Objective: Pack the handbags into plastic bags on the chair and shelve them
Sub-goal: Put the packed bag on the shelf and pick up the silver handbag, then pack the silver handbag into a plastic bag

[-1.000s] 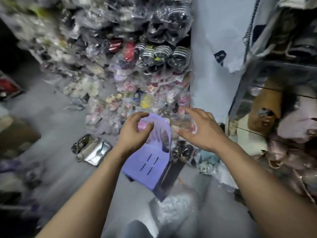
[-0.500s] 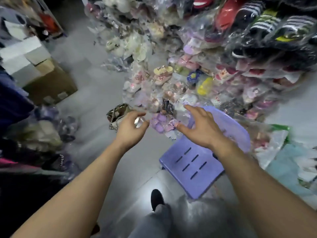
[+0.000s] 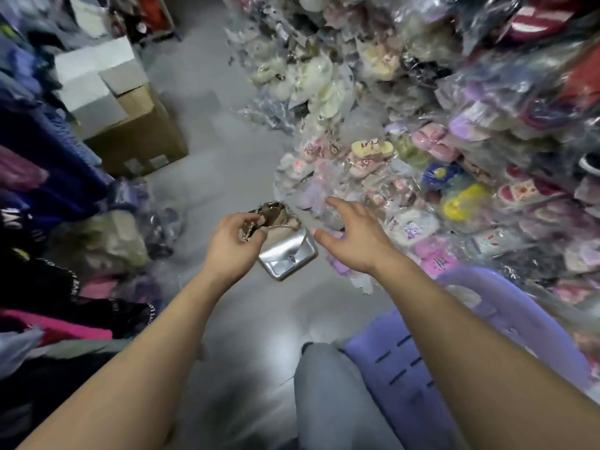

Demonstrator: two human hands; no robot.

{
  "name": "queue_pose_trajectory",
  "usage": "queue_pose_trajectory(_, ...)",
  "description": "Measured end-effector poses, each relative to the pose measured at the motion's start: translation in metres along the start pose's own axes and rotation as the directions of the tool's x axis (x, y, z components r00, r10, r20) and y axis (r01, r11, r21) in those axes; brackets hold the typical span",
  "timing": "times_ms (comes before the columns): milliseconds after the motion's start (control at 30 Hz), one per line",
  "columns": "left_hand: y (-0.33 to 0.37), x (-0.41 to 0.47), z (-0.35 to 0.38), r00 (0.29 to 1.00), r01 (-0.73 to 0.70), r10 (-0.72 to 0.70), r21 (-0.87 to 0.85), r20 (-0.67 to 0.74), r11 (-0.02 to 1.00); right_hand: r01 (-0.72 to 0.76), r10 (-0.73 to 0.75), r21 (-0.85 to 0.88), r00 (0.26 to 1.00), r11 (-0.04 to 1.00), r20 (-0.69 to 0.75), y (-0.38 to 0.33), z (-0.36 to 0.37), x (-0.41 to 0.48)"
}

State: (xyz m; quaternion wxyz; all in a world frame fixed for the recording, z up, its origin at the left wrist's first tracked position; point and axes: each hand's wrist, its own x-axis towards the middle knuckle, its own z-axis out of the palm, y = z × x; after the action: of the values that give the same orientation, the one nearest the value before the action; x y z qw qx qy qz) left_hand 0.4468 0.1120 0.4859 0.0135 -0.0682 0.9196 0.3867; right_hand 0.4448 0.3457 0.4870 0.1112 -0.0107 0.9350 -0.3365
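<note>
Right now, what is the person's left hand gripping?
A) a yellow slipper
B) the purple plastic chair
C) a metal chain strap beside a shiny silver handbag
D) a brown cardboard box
C: the left hand has its fingers curled round the metal chain strap, right beside the shiny silver handbag; the right hand is open and holds nothing.

The handbag (image 3: 289, 254) is shiny silver, its chain (image 3: 279, 226) pale gold; the floor (image 3: 211, 177) around the handbag is grey; up-left of the handbag the box (image 3: 143, 141) is brown with white flaps; right of the handbag are yellow slippers (image 3: 464, 203) and pink slippers (image 3: 435, 144); below-right of the handbag the chair (image 3: 406, 407) is lilac with dark slots.
</note>
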Motion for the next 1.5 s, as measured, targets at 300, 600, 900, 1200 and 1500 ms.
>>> queue_pose_trajectory(300,-0.046,0.141,0.0,0.997,0.072,-0.072,-0.018,-0.024,0.997,0.06,-0.048,-0.089,0.991,0.994,0.124,-0.023,0.047,0.168)
queue_pose_trajectory(600,-0.128,0.25,0.06,0.963,0.245,-0.248,0.044,0.108,0.969,0.009,0.039,-0.177,0.965,0.984,0.261,0.023,0.112,0.305)
queue_pose_trajectory(900,-0.288,0.305,0.205,0.898,0.422,-0.42,0.012,0.132,0.906,-0.182,0.235,-0.217,0.939,0.959,0.252,0.151,0.254,0.388)
queue_pose_trajectory(1200,-0.461,0.357,0.371,0.8,0.587,-0.586,0.036,0.128,0.809,-0.208,0.262,-0.212,0.925,0.955,0.275,0.284,0.445,0.486)
queue_pose_trajectory(1500,-0.534,0.383,0.449,0.497,0.844,-0.862,-0.289,0.1,0.453,-0.559,0.524,0.22,0.828,0.799,0.2,0.364,0.534,0.53)
